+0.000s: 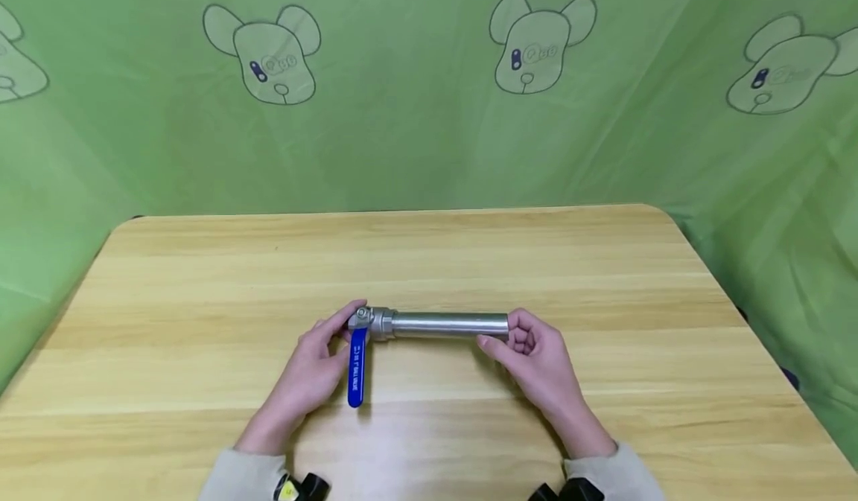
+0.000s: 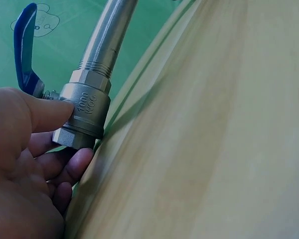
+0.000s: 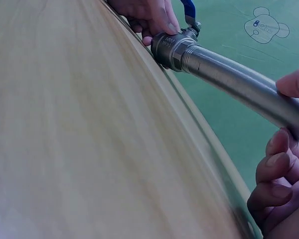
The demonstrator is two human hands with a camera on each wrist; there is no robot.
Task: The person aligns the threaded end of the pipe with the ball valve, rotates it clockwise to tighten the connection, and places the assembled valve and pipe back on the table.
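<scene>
A steel ball valve [image 1: 380, 324] with a blue lever handle [image 1: 357, 367] is joined to a straight metal pipe [image 1: 449, 325], whose threads show where it enters the valve in the left wrist view. My left hand [image 1: 313, 367] grips the valve body [image 2: 87, 107], thumb on its side and fingers around the hexagonal end. At the pipe's far end, my right hand [image 1: 539, 359] pinches it between thumb [image 3: 295, 83] and fingers. The lever points toward me, square to the pipe. Valve and pipe lie roughly level over the table, left to right.
The wooden table [image 1: 429, 263] has light grain and rounded far corners. Behind it hangs a green curtain [image 1: 402, 151] printed with cartoon bear heads. Dark wrist devices [image 1: 311, 487] sit by the grey sleeves [image 1: 244, 475].
</scene>
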